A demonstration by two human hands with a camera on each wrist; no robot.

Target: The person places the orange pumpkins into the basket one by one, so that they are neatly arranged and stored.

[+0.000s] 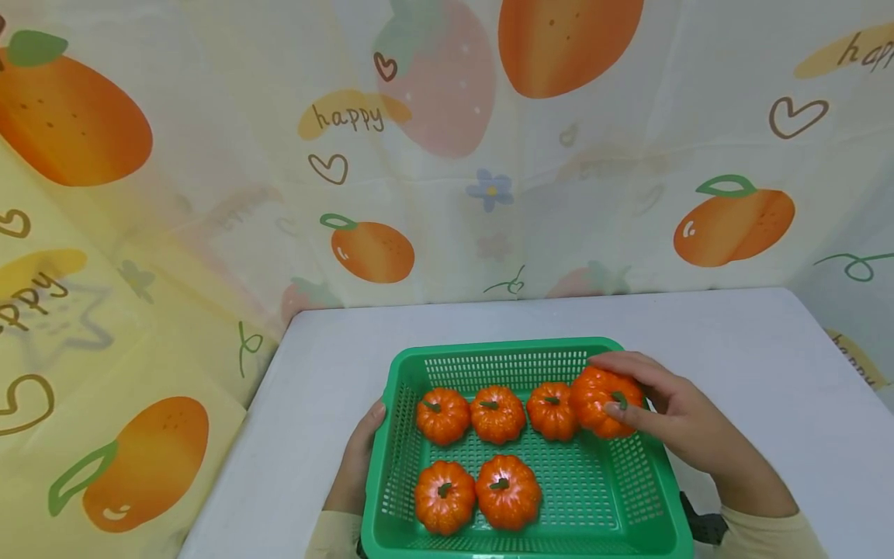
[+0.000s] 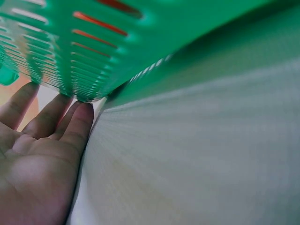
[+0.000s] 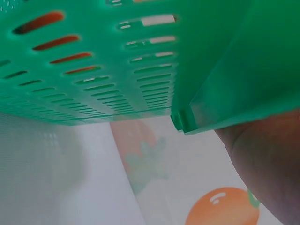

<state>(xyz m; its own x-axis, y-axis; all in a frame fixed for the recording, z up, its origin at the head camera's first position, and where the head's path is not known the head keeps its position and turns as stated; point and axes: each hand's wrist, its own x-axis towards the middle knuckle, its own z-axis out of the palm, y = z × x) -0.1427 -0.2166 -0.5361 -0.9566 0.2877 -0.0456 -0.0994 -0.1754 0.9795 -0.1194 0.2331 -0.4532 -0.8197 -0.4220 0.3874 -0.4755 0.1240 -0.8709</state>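
A green plastic basket (image 1: 520, 547) with slotted walls holds several small orange pumpkins, among them a back-left pumpkin (image 1: 443, 417) and a front pumpkin (image 1: 508, 493). My right hand (image 1: 673, 404) grips a larger-looking pumpkin (image 1: 602, 400) at the basket's back right corner, thumb near its green stem and fingers over its far side. In the right wrist view the basket wall hides that pumpkin and most of the hand. At the basket's left side is my left hand (image 1: 362, 446); in the left wrist view its extended fingers (image 2: 49, 115) touch the slotted outer wall.
The basket stands on a white table (image 1: 335, 341). Behind the table hangs a pale cloth (image 1: 447, 233) printed with fruit and hearts, which also covers the left side. The front right part of the basket floor (image 1: 576, 489) shows bare mesh.
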